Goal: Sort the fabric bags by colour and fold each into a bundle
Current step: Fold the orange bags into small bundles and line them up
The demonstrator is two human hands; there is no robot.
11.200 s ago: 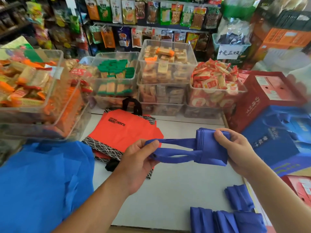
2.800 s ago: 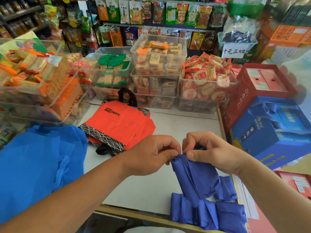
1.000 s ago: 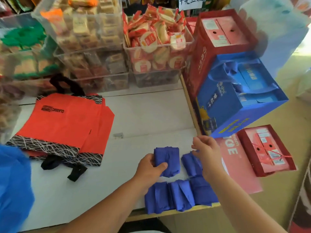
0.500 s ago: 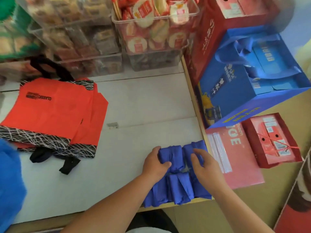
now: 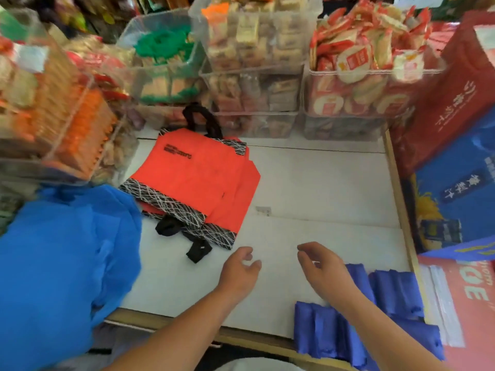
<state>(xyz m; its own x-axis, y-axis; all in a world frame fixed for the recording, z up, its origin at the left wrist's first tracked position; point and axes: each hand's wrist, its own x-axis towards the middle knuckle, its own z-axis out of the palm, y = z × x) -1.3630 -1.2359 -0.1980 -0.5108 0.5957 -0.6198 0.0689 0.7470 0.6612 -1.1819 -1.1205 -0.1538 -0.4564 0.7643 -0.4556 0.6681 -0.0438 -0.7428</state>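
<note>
Several folded dark-blue bag bundles (image 5: 393, 293) lie in two rows at the counter's front right corner. A stack of flat orange bags (image 5: 195, 180) with black patterned trim and black handles lies at the centre left. A loose heap of bright-blue bags (image 5: 61, 261) fills the left foreground. My left hand (image 5: 238, 271) hovers above the white counter (image 5: 321, 188) with loosely curled fingers, holding nothing. My right hand (image 5: 321, 266) hovers just left of the bundles, fingers relaxed, also empty; its forearm crosses over the front row of bundles.
Clear plastic bins of packaged snacks (image 5: 254, 62) line the back and left of the counter. Red and blue gift boxes (image 5: 455, 162) stand along the right edge. A red box lid (image 5: 471, 303) lies beside the bundles.
Both hands have let go of the dark-blue bundles and lifted away to the left. The camera has swung left and up, bringing the orange and bright-blue bags into view.
</note>
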